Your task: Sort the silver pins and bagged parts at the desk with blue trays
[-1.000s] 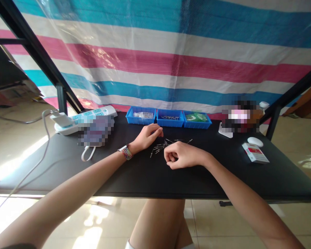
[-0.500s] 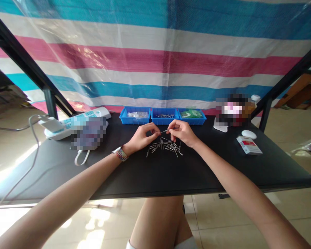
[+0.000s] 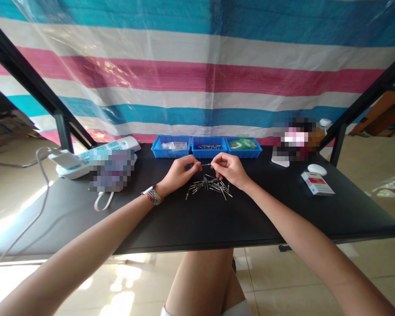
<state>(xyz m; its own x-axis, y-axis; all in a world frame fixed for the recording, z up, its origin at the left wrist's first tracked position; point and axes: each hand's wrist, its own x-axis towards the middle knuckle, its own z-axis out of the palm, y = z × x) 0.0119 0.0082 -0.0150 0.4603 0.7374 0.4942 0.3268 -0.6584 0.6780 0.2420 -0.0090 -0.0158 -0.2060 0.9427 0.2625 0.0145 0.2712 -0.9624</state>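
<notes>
Between my two hands a thin silver blind rivet (image 3: 206,164) is held up, roughly level, over the black table. My left hand (image 3: 181,172) pinches one end with thumb and forefinger. The other end sits in the fingertips of my right hand (image 3: 231,169). Just below them a loose pile of blind rivets (image 3: 213,186) lies spread on the tabletop. Behind my hands stands a blue middle bin (image 3: 209,153) with more rivets inside. A left blue bin (image 3: 171,153) holds clear plastic bags, and a right blue bin (image 3: 245,153) holds green packets.
At the left lie a white power strip (image 3: 125,144) with a plugged-in adapter (image 3: 65,159) and a blurred-out item (image 3: 113,171). On the right are a small box (image 3: 317,183), a white oval object (image 3: 317,170) and a bottle (image 3: 324,126). A striped sheet (image 3: 197,79) hangs behind the table (image 3: 197,224).
The rivet has turned from a slight slant to nearly level, and more of it shows between my fingertips. The pile and bins stay as they were.
</notes>
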